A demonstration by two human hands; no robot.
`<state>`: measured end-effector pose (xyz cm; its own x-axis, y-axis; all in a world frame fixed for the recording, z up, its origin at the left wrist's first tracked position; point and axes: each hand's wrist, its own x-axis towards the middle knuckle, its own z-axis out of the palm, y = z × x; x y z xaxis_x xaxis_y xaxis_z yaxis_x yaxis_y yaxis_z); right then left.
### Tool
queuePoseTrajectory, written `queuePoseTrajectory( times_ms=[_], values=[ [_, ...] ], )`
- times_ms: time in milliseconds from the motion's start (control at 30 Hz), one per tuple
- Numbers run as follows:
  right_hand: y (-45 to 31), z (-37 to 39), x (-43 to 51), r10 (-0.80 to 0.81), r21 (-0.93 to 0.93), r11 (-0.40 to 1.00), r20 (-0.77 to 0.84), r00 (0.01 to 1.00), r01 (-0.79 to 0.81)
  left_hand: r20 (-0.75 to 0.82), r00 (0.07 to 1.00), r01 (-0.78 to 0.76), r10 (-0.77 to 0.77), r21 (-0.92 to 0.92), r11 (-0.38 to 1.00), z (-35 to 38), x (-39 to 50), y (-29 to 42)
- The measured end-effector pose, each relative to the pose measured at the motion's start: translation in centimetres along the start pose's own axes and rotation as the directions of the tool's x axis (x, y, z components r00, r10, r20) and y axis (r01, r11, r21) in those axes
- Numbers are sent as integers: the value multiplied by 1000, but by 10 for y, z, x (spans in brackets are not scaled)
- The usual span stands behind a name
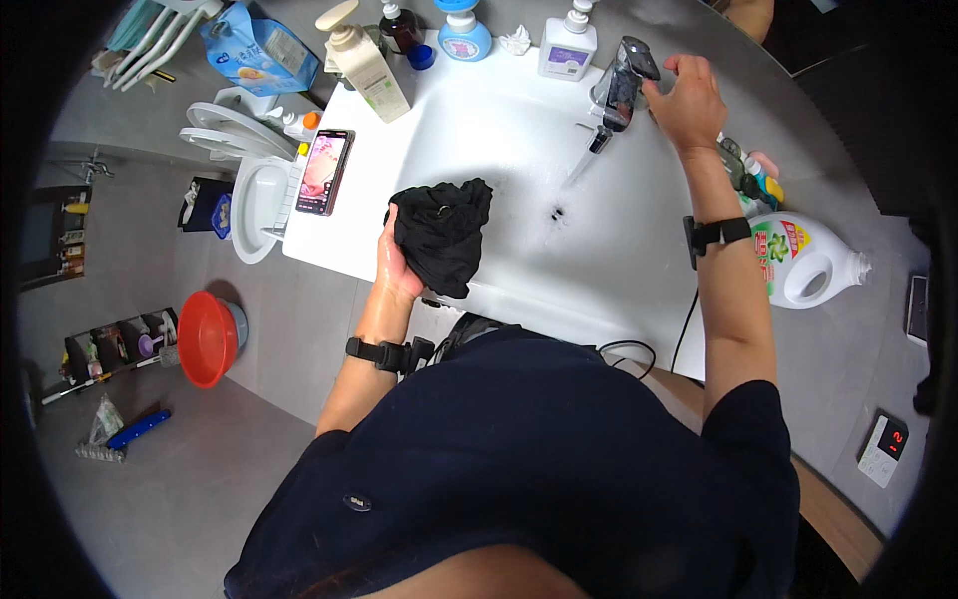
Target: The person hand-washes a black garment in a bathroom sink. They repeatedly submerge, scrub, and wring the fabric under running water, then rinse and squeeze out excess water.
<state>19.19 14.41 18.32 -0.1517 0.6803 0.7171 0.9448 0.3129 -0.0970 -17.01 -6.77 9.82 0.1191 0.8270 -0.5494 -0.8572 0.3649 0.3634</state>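
Note:
My left hand (400,258) grips a bunched, wet-looking black cloth (441,239) over the front left part of the white washbasin (636,224). The hand's palm and thumb lie along the cloth's left side, with its other fingers hidden beneath. Beside the faucet (620,97), my right hand (688,105) has its thumb at the tip of the lever handle (640,56). Its fingers are curled near that tip; whether they grip it is unclear. A thin stream of water (578,166) runs from the spout toward the drain (557,215).
A smartphone (325,172) lies on the left counter, near a beige pump bottle (367,71). Along the back stand a blue soap dispenser (464,41) and a white pump bottle (567,52). At right is a detergent jug (812,258). A toilet (258,210) and red basin (203,339) stand left.

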Motion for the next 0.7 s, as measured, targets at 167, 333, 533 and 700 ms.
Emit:
queuePoseTrajectory(
  times_ms=[167, 333, 533, 700],
  values=[
    [-4, 42, -58, 644, 427, 568, 301, 703, -703, 51, 999, 15, -12, -63, 998, -2, 5, -1],
    [-54, 98, -115, 391, 311, -798, 919, -52, -516, -49, 999, 1, -2, -13, 1000, 2, 5, 1],
    [-68, 110, -123, 172, 273, -900, 939, 298, -340, -43, 999, 3, -6, -68, 998, 3, 4, 2],
    [-76, 108, -132, 225, 226, -880, 973, 52, -417, -50, 999, -1, -3, -74, 997, 0, 8, 0]
  ],
)
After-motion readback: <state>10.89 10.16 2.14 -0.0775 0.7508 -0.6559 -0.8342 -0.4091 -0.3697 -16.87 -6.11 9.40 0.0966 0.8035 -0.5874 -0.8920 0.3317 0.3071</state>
